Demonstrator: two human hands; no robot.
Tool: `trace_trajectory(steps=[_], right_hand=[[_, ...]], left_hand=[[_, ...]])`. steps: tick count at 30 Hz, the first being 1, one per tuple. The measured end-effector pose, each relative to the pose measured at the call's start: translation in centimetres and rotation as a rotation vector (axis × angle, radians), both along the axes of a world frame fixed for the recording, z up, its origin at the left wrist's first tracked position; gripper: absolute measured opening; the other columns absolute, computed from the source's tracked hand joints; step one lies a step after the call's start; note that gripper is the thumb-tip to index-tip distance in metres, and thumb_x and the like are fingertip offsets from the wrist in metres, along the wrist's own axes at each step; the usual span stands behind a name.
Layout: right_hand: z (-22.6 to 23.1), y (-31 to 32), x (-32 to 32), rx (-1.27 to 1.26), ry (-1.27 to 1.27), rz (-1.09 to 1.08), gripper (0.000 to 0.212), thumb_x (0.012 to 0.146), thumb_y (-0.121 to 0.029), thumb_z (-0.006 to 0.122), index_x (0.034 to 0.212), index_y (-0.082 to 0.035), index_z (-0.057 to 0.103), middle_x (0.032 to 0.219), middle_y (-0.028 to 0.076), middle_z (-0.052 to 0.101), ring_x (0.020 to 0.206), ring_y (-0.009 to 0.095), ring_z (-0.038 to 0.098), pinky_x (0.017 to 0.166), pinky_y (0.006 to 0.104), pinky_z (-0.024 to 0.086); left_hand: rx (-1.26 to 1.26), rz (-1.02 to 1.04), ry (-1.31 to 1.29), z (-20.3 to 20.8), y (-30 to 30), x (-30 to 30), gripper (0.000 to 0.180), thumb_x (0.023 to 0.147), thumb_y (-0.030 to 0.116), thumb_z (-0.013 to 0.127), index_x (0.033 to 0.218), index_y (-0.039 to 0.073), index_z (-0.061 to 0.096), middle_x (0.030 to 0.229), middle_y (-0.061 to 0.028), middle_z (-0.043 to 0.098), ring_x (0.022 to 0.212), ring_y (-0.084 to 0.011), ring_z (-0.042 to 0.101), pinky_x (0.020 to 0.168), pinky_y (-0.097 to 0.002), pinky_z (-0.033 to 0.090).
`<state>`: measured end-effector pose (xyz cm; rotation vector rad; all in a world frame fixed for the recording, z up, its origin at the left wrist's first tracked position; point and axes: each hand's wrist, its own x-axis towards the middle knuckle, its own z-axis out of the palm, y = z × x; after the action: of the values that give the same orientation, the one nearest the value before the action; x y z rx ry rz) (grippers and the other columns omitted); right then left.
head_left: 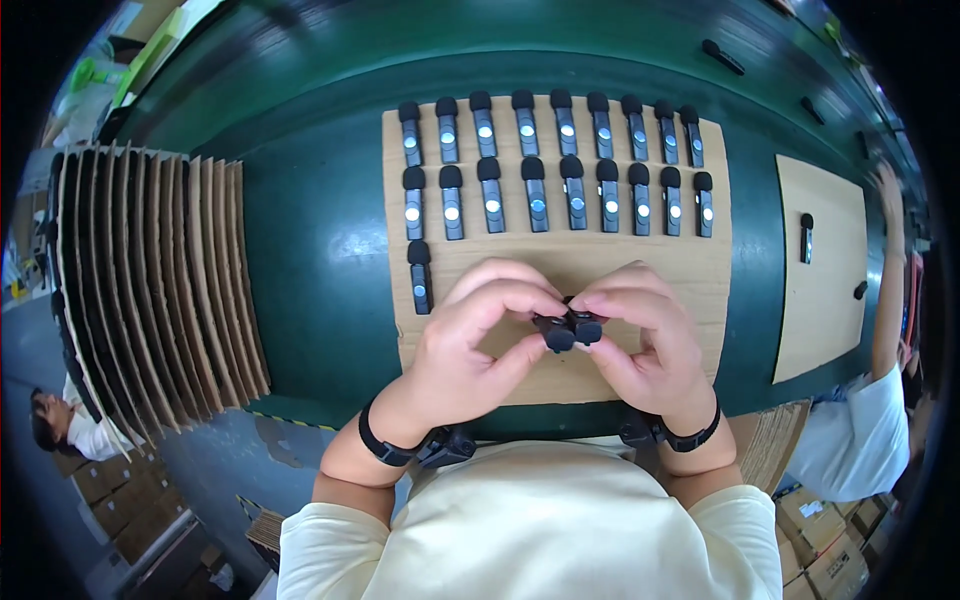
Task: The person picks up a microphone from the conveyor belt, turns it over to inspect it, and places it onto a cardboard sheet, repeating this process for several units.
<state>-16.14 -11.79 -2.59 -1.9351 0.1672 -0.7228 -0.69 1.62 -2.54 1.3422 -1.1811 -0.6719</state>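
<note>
Both hands meet over the near half of a cardboard sheet (480, 270). My left hand (480, 335) pinches a small black clip-on microphone (558, 336) between thumb and fingers. Against it, side by side, is a second black clip-on microphone (586, 329), gripped by my right hand (650, 335). Their ends point toward me, and the fingers hide the rest. On the sheet beyond, clip-on microphones with black foam tips (537, 195) lie in two full rows, each with a pale round spot. A single clip-on microphone (419, 277) starts a third row at the left.
Upright cardboard sheets (160, 280) are packed in a row on the left of the green table (310, 220). At right, another cardboard sheet (820, 290) bears a microphone (806, 238). A co-worker's arm (889, 290) reaches in there. More microphones (723, 57) lie at the far right.
</note>
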Motion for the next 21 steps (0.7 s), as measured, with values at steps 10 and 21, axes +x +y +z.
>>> trace_trajectory(steps=[10,21], right_hand=[[1.0,1.0,1.1,-0.08,0.127,0.014,0.031,0.079,0.004,0.072,0.108,0.0,0.062,0.101,0.014,0.065,0.083,0.026,0.064,0.073,0.0336,0.051],[-0.2,2.5,3.4,-0.444,0.134,-0.021,0.027,0.075,-0.001,0.071,0.101,-0.002,0.062,0.108,0.012,0.062,0.09,0.03,0.062,0.073,0.0376,0.052]], left_hand=[[0.066,0.166,-0.451,1.1,4.1,1.1,0.038,0.072,-0.007,0.072,0.109,0.0,0.066,0.094,-0.0133,0.066,0.082,-0.0254,0.064,0.071,-0.0316,0.053],[0.077,0.217,-0.948,-0.1,4.4,1.9,0.031,0.069,0.003,0.071,0.1,0.001,0.066,0.101,-0.012,0.065,0.091,-0.0267,0.065,0.074,-0.0354,0.055]])
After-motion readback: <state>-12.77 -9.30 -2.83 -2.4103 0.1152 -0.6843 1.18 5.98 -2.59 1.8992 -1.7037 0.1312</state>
